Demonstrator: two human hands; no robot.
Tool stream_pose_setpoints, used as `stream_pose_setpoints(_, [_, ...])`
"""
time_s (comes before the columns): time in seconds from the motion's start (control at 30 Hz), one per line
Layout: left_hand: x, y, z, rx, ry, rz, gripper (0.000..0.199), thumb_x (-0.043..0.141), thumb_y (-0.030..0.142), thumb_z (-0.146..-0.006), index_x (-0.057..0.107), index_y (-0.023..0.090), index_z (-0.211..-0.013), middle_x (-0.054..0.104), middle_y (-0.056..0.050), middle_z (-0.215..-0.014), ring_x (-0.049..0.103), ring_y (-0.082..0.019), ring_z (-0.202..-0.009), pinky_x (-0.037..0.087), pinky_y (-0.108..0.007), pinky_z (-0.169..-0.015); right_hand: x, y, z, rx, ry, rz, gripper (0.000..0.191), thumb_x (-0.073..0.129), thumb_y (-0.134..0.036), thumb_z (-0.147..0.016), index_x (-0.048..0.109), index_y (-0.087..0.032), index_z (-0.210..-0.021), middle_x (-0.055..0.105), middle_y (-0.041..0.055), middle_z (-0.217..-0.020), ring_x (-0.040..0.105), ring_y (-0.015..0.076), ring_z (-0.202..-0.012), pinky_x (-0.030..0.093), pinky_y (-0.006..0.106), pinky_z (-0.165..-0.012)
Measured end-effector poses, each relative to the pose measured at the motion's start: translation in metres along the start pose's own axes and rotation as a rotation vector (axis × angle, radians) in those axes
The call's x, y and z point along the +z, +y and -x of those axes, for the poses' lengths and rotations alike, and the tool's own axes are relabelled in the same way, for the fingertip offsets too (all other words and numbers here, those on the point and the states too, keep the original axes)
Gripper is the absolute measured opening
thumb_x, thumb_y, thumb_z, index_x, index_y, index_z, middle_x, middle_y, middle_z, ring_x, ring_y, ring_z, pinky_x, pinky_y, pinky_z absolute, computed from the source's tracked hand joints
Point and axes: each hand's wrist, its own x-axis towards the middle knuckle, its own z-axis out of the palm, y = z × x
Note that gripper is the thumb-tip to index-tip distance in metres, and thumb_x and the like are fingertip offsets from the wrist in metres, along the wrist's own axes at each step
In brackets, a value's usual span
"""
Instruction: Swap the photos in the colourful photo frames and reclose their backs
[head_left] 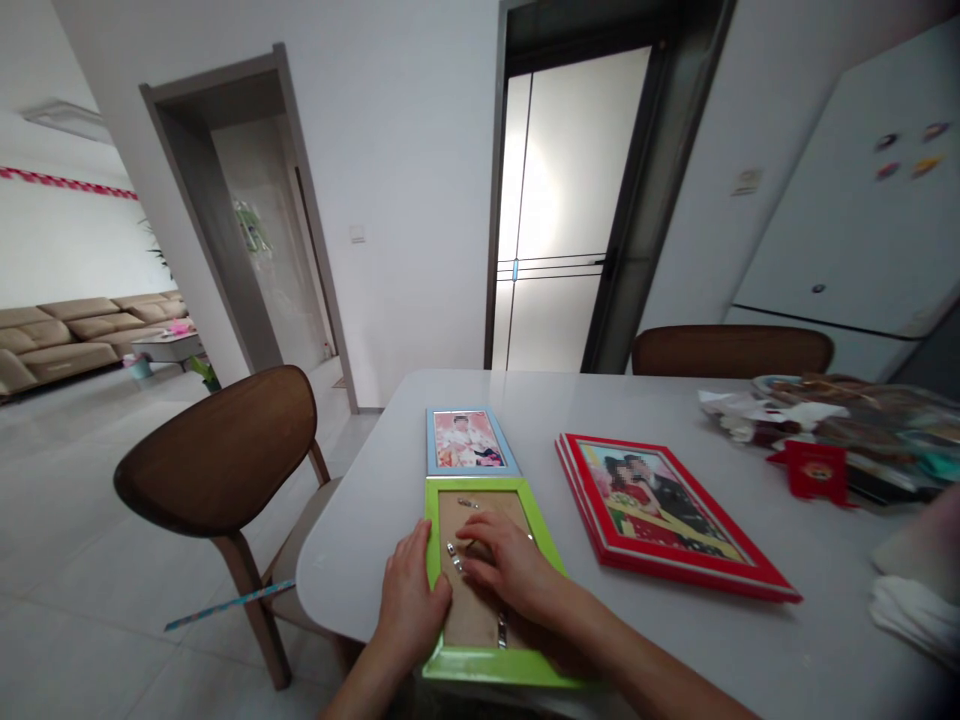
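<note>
Green frame (491, 663) lay back-up on table (360, 510). Left hand (409, 600) rested at rim, thumb apart. Right hand (510, 565) curled narrow by clip (454, 558); pinch unclear. Clip work seemingly underway; called for light fingertips.

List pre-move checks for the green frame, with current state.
1. Green frame back up, brown backing board exposed: ok.
2. Left hand on the frame's left side: ok.
3. Right hand touching the nearest metal clip: cannot tell, fingertips obscure it.
4. Every clip holding the board: cannot tell, too small and partly covered.
5. Space between green frame and blue frame: not ok, edges practically meet.
6. Red frames apart from green frame: ok.
</note>
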Motion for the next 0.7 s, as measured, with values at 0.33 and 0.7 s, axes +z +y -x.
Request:
stream_pose_setpoints(0.33, [0.002, 0.004, 0.0, 0.013, -0.003, 0.0, 0.058, 0.042, 0.012, -0.063, 0.036, 0.007, -0.121, 0.046, -0.012, -0.12, 0.039, -0.02, -0.111, 0.026, -0.029, -0.095, -0.01, 0.012, 0.045, -0.014, -0.183, -0.088, 0.016, 0.063, -0.026, -0.062, 0.067, -0.031, -0.076, 0.044, -0.0014, -0.122, 0.031, 0.0211, -0.116, 0.019, 0.038, -0.096])
stream_pose_setpoints(0.7, [0.001, 0.005, 0.001, -0.035, -0.015, 0.03, 0.058, 0.043, 0.013, -0.064, 0.036, 0.007, -0.121, 0.045, -0.011, -0.123, 0.038, -0.02, -0.113, 0.024, -0.029, -0.096, -0.002, 0.014, 0.045, 0.123, 0.053, 0.009, 0.036, 0.057, -0.029, -0.065, 0.057, -0.022, -0.1, 0.049, 0.0078, -0.113, 0.044, 0.0205, -0.102, 0.032, 0.032, -0.088])
